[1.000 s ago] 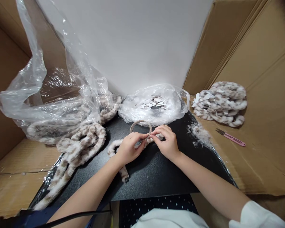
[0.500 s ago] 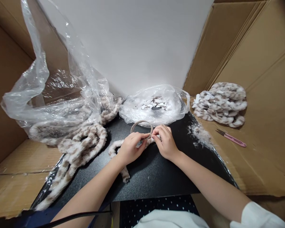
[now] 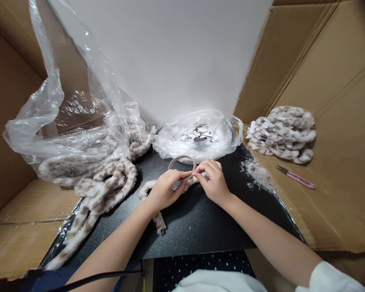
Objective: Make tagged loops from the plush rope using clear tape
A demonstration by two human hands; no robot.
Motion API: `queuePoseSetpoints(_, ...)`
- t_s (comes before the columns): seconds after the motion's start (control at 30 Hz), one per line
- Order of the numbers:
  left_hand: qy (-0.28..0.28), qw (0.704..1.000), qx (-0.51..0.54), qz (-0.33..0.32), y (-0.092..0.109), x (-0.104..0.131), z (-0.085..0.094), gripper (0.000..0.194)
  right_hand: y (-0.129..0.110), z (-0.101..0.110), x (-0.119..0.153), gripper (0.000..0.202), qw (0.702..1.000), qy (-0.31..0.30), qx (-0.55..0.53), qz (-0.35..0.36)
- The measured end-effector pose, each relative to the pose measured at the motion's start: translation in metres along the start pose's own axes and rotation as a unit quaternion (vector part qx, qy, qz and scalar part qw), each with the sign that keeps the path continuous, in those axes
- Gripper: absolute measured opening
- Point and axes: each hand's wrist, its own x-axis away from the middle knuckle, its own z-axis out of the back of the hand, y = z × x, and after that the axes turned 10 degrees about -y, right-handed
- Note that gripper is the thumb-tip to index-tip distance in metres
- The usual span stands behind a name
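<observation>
Above the black table, my left hand [image 3: 166, 187] pinches a narrow beige ring [image 3: 182, 157], which looks like a thin roll of tape, between thumb and fingers. My right hand [image 3: 212, 181] is closed in a pinch at the ring's right edge; whatever small bit lies between its fingertips is hidden. Under and behind both hands lies a strip of fluffy white-and-brown fur cord [image 3: 159, 223], partly covered by them. Its one end points toward me on the tabletop.
A clear plastic bag [image 3: 167, 147] with white scraps lies behind my hands. At left, more fur cords [image 3: 106, 182] spill from a large plastic bag [image 3: 33, 117]. On cardboard at right are a tagged fur bundle [image 3: 288, 132] and pink-handled snips [image 3: 301, 179]; fluff [image 3: 257, 174] lies nearby.
My right fingertips have shifted very slightly left along the ring's edge. Otherwise the hands and the things around them stay nearly as they were.
</observation>
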Motion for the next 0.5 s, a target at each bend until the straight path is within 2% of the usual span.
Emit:
queuePoseSetpoints(0.13, -0.019, 1.000, 0.005, 0.000, -0.002, 0.000, 0.006, 0.020, -0.001, 0.006, -0.002, 0.016, 0.998, -0.059, 0.002, 0.005)
queuePoseSetpoints(0.3, -0.019, 0.999, 0.005, 0.032, -0.005, -0.001, 0.012, 0.012, -0.012, 0.010, -0.002, 0.016, 0.989, -0.142, -0.004, 0.034)
queuePoseSetpoints(0.37, -0.023, 0.999, -0.009, 0.036, -0.007, -0.002, 0.014, 0.011, -0.013, 0.008, -0.002, 0.018, 0.987, -0.151, -0.052, 0.011)
queuePoseSetpoints(0.43, -0.044, 0.998, -0.015, 0.036, -0.008, -0.003, 0.017, 0.014, -0.008, 0.007, -0.003, 0.022, 0.980, -0.137, -0.138, -0.039)
queuePoseSetpoints(0.5, -0.074, 0.996, -0.005, 0.041, -0.009, -0.003, 0.020, 0.018, -0.001, 0.006, -0.005, 0.027, 0.958, -0.123, -0.239, -0.102)
